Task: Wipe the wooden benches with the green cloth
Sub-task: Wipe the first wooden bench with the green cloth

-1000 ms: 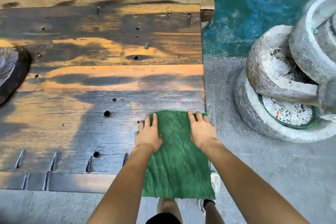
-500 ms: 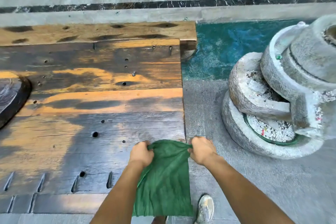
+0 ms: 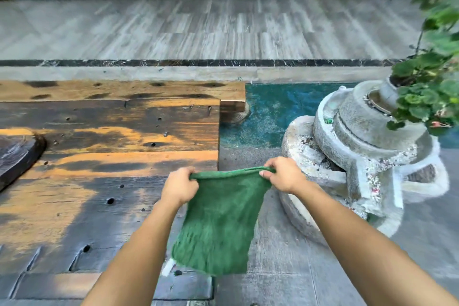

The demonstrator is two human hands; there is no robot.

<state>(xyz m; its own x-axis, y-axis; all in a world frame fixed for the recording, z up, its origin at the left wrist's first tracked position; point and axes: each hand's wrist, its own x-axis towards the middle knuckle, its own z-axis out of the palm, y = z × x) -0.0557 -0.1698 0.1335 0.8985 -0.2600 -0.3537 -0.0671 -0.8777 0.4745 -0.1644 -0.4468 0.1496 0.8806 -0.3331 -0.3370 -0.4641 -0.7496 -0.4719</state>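
Observation:
The green cloth (image 3: pixel 218 221) hangs in the air by its top edge, just past the right end of the wooden bench (image 3: pixel 104 156). My left hand (image 3: pixel 180 186) grips the cloth's top left corner. My right hand (image 3: pixel 283 175) grips the top right corner, and the top edge is stretched between the two fists. The cloth's lower part drapes down freely over the bench's front right corner and the floor. The bench is a wide plank top, orange and dark, with wet-looking dark patches and several small holes.
A stack of stone millstones (image 3: pixel 360 151) stands on the floor right of the bench, topped by a leafy potted plant (image 3: pixel 427 87). A dark round slab (image 3: pixel 17 156) lies at the bench's left edge. Grey paving (image 3: pixel 285 268) and a green-painted patch (image 3: pixel 268 117) lie between them.
My hands lay flat on the cloth on the bench, then closed on its far corners and lifted it off. The view has tilted up and the hands have spread apart.

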